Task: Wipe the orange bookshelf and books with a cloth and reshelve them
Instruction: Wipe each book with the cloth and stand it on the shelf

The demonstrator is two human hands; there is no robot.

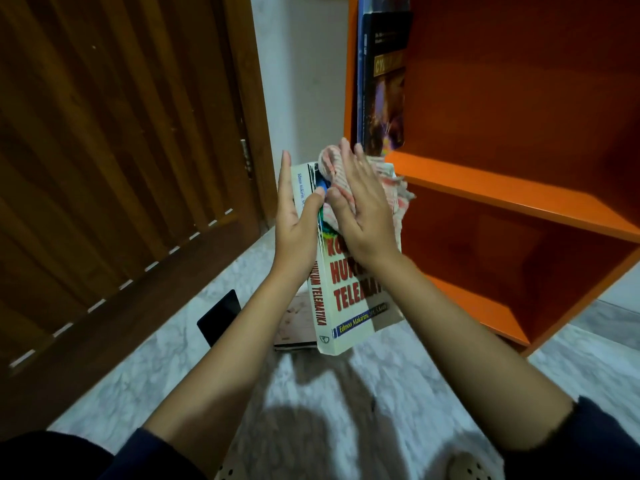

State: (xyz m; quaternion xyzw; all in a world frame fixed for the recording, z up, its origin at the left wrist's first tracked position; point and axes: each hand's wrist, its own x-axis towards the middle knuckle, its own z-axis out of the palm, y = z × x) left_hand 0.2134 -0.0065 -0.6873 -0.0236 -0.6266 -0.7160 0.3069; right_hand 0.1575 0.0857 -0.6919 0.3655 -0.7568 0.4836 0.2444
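Observation:
My left hand (296,220) grips the spine side of a thick cream book (341,306) with red title letters, held upright above the floor. Flat against the book's front cover, my right hand (363,216) presses a pink-and-white cloth (394,188). The orange bookshelf (502,188) stands to the right, its lower compartments bare. At the left end of its upper shelf two dark books (381,81) stand upright.
A brown wooden door (121,150) fills the left side. Further books (294,323) and a black flat object (220,317) lie on the marble floor (294,393) below the held book. A white wall strip sits between door and shelf.

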